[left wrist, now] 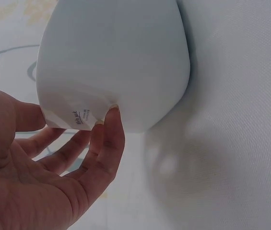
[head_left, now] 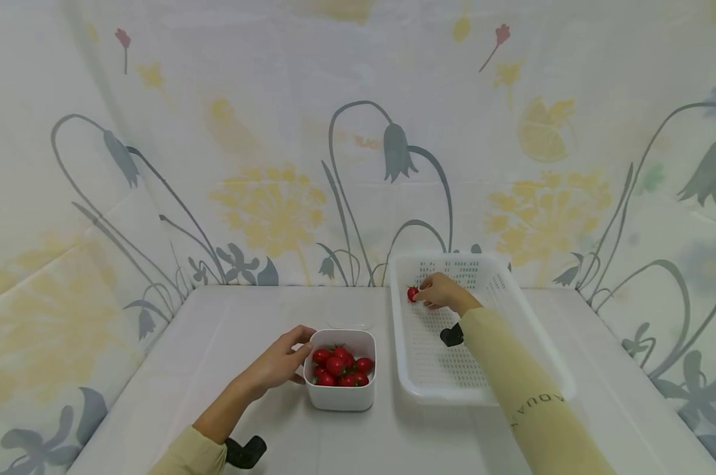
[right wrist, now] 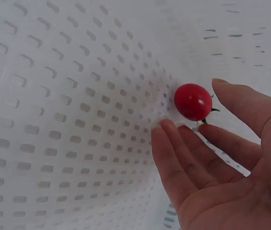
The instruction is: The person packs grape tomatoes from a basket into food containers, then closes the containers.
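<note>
A small white square container (head_left: 340, 398) stands on the table and holds several red cherry tomatoes (head_left: 336, 366). My left hand (head_left: 277, 359) holds its left side near the far corner; in the left wrist view, bent fingers and thumb touch the container's wall (left wrist: 116, 57). Over on the right, my right hand (head_left: 444, 292) reaches into a white perforated basket (head_left: 401, 359). One cherry tomato (right wrist: 193, 102) with a green stem lies in the basket by its wall, between my right thumb and fingertips. Those fingers are spread around it, with a gap at the thumb.
Behind the container a thin clear rim (head_left: 350, 326), perhaps a lid, lies on the white table (head_left: 263, 310). A flower-printed cloth (head_left: 358, 198) rises behind and at both sides. Black devices (head_left: 246, 452) are strapped at both wrists.
</note>
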Demonstrator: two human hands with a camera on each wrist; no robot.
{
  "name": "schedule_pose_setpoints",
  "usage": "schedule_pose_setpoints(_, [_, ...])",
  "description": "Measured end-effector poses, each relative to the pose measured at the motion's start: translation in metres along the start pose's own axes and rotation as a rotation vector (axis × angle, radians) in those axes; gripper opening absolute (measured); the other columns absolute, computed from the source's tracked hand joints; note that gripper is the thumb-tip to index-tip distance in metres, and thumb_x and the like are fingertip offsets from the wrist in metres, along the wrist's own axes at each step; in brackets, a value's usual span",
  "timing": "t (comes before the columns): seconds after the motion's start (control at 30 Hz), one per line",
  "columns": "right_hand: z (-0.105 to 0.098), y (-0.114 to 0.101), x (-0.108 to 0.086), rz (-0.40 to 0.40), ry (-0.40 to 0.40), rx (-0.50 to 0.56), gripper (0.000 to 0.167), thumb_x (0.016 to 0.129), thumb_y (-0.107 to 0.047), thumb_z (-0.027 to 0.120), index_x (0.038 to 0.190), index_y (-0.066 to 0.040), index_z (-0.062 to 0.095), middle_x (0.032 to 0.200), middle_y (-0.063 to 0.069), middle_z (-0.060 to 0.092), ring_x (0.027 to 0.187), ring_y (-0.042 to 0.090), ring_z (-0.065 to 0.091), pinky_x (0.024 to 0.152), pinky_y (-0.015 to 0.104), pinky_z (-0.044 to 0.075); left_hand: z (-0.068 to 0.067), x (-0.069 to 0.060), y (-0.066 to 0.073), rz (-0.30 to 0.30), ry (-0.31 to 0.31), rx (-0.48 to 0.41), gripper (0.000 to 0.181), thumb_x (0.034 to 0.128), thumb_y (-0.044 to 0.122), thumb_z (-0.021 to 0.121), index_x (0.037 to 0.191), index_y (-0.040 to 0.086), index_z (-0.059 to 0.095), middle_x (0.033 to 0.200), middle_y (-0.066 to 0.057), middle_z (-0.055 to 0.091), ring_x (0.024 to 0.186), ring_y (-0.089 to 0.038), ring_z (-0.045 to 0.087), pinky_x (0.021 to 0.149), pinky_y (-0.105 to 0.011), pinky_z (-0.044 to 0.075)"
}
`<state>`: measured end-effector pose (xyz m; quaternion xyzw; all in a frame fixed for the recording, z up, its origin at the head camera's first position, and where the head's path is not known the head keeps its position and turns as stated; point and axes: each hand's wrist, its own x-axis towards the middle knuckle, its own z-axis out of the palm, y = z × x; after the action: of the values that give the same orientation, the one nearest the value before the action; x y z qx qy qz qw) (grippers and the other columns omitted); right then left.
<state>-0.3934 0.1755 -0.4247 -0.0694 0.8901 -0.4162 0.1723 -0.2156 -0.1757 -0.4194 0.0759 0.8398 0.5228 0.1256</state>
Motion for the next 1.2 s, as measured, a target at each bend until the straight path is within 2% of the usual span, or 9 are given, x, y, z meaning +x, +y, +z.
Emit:
schedule_pose_setpoints(0.23, [0.002, 0.0, 0.003, 0.002, -0.013, 0.032, 0.052, 0.096, -0.006, 0.067, 0.138, 0.019, 0.047, 0.132, 0.032, 0.058, 0.1, 0.031, 0.069, 0.09, 0.036, 0.059, 0.001, 0.0, 0.001, 0.0, 0.001, 0.007, 0.031, 0.1081, 0.015, 0.048, 0.137, 0.004, 0.052, 0.137, -0.019, 0.055, 0.096, -0.025, 0.064, 0.073, -0.041, 0.064])
schedule_pose_setpoints(0.4, [0.001, 0.0, 0.003, -0.015, -0.043, 0.053, 0.047, 0.097, -0.004, 0.066, 0.134, 0.02, 0.05, 0.125, 0.032, 0.063, 0.104, 0.035, 0.069, 0.093, 0.039, 0.059, 0.003, 0.0, 0.003, 0.017, -0.013, 0.003, 0.031, 0.1083, 0.014, 0.047, 0.137, 0.003, 0.052, 0.137, -0.021, 0.054, 0.098, -0.027, 0.064, 0.073, -0.041, 0.064])
schedule_pose_setpoints(0.57, [0.001, 0.0, 0.003, -0.006, -0.061, 0.096, 0.042, 0.097, -0.002, 0.065, 0.131, 0.02, 0.052, 0.122, 0.032, 0.065, 0.103, 0.033, 0.071, 0.092, 0.037, 0.059, 0.004, 0.0, 0.004, 0.032, -0.025, 0.002, 0.031, 0.1085, 0.013, 0.046, 0.136, 0.002, 0.052, 0.137, -0.022, 0.054, 0.099, -0.03, 0.064, 0.073, -0.04, 0.064])
schedule_pose_setpoints(0.87, [0.004, 0.001, 0.002, 0.019, -0.072, 0.2, 0.042, 0.097, -0.002, 0.066, 0.13, 0.021, 0.052, 0.123, 0.033, 0.064, 0.099, 0.028, 0.072, 0.094, 0.039, 0.059, 0.004, 0.0, 0.002, 0.01, -0.02, 0.002, 0.031, 0.1082, 0.013, 0.047, 0.137, 0.002, 0.052, 0.137, -0.021, 0.055, 0.099, -0.028, 0.065, 0.073, -0.043, 0.064])
schedule_pose_setpoints(1.0, [0.001, -0.003, -0.001, -0.012, -0.089, 0.22, 0.037, 0.098, -0.004, 0.065, 0.126, 0.019, 0.057, 0.121, 0.031, 0.066, 0.097, 0.026, 0.072, 0.09, 0.036, 0.06, 0.003, -0.001, 0.002, 0.006, -0.013, 0.004, 0.031, 0.1082, 0.013, 0.047, 0.137, 0.003, 0.052, 0.138, -0.022, 0.054, 0.101, -0.03, 0.064, 0.073, -0.043, 0.064])
schedule_pose_setpoints(1.2, [-0.004, -0.014, -0.011, -0.062, -0.14, 0.262, 0.03, 0.099, -0.003, 0.064, 0.118, 0.019, 0.06, 0.117, 0.032, 0.067, 0.101, 0.035, 0.073, 0.089, 0.036, 0.06, 0.0, 0.0, 0.0, 0.016, -0.009, -0.003, 0.03, 0.1083, 0.012, 0.046, 0.136, 0.002, 0.052, 0.139, -0.023, 0.054, 0.102, -0.032, 0.065, 0.072, -0.042, 0.064])
